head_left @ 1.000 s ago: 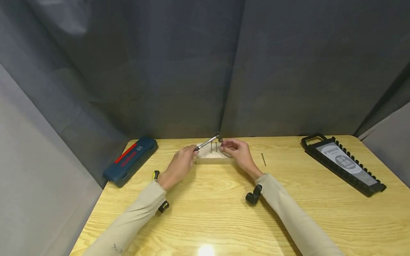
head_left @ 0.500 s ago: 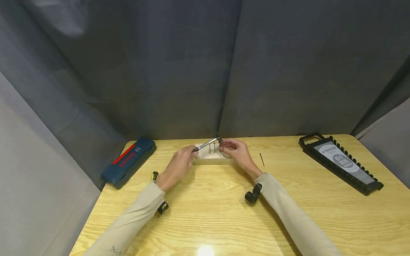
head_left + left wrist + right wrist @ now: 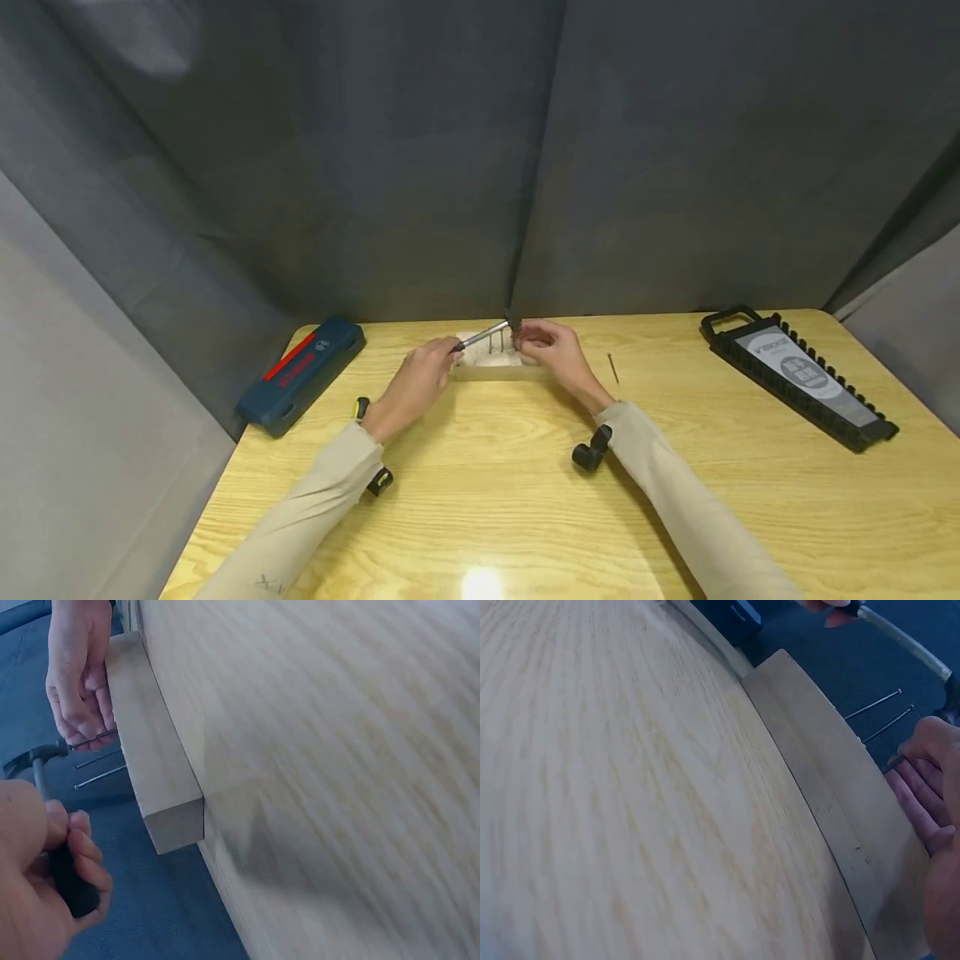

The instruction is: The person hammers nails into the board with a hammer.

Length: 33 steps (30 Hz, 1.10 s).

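Note:
My left hand [image 3: 417, 382] grips a small hammer [image 3: 483, 336] by its black handle, its metal shaft pointing right toward the other hand. In the left wrist view the hammer head [image 3: 36, 756] is right at the top of a nail [image 3: 94, 740]. Thumb and fingers of my right hand [image 3: 561, 357] pinch that nail against a pale wooden block [image 3: 501, 375]. Two more nails [image 3: 876, 703] stand upright in the block, to the left of the pinched one in the head view. The right fingers hide part of the held nail.
A loose nail [image 3: 612, 368] lies on the wooden table [image 3: 480, 483] to the right of the block. At the left is a dark blue case [image 3: 303, 375] with a red stripe. A black tool rack [image 3: 798, 375] lies at the right. Grey curtain [image 3: 420, 167] hangs behind.
The head view has shifted slightly. Both hands keep their holds, and the hammer head stays close at the pinched nail with only small motion.

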Motion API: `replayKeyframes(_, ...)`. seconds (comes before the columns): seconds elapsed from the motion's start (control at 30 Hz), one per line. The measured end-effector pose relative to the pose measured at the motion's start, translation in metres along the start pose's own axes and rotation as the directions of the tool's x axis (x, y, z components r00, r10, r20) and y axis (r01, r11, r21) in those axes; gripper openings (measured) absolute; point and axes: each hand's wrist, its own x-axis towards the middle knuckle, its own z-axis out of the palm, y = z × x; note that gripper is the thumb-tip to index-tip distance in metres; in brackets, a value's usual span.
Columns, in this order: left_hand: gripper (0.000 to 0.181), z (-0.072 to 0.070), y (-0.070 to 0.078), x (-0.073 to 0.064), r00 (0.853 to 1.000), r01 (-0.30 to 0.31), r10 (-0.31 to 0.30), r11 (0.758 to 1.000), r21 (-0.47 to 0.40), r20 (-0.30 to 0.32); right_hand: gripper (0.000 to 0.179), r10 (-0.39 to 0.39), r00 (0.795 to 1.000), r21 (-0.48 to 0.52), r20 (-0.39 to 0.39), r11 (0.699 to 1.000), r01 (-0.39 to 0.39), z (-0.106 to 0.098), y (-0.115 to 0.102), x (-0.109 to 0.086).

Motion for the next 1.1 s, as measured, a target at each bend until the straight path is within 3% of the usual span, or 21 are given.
replayKeyframes(0.07, 0.012, 0.000, -0.001, -0.001, 1.000, -0.003, 0.003, 1.000, 0.007, -0.025, 0.025, 0.000, 1.000, -0.003, 0.004, 1.000, 0.000, 0.001, 0.000, 0.001)
replayKeyframes(0.2, 0.018, -0.003, 0.002, 0.003, 0.989, -0.018, 0.005, 0.996, -0.088, -0.149, 0.024, 0.001, 1.000, -0.017, 0.013, 1.000, -0.001, 0.002, -0.002, 0.001)
replayKeyframes(0.27, 0.019, -0.005, 0.003, 0.006, 0.994, -0.006, -0.004, 0.996, -0.085, -0.111, 0.024, 0.001, 1.000, -0.020, 0.008, 1.000, -0.001, 0.002, -0.003, 0.001)
replayKeyframes(0.43, 0.018, -0.004, 0.002, 0.007, 0.997, 0.021, -0.022, 1.000, 0.024, 0.070, 0.023, 0.001, 1.000, -0.021, 0.002, 1.000, -0.001, 0.001, -0.002, 0.003)
replayKeyframes(0.63, 0.020, -0.002, -0.003, -0.001, 0.998, 0.061, -0.061, 0.998, -0.012, 0.021, 0.023, -0.007, 1.000, -0.026, 0.008, 1.000, 0.008, 0.002, -0.002, 0.001)
replayKeyframes(0.87, 0.015, 0.004, -0.012, -0.007, 0.998, 0.049, -0.049, 0.999, -0.009, 0.048, 0.024, 0.007, 1.000, -0.040, -0.008, 0.999, -0.007, 0.002, -0.002, 0.001)
replayKeyframes(1.1, 0.018, -0.001, -0.008, -0.001, 0.997, 0.040, -0.039, 0.999, -0.009, 0.067, 0.024, -0.003, 1.000, -0.041, -0.018, 0.999, 0.002, 0.000, -0.001, 0.001)
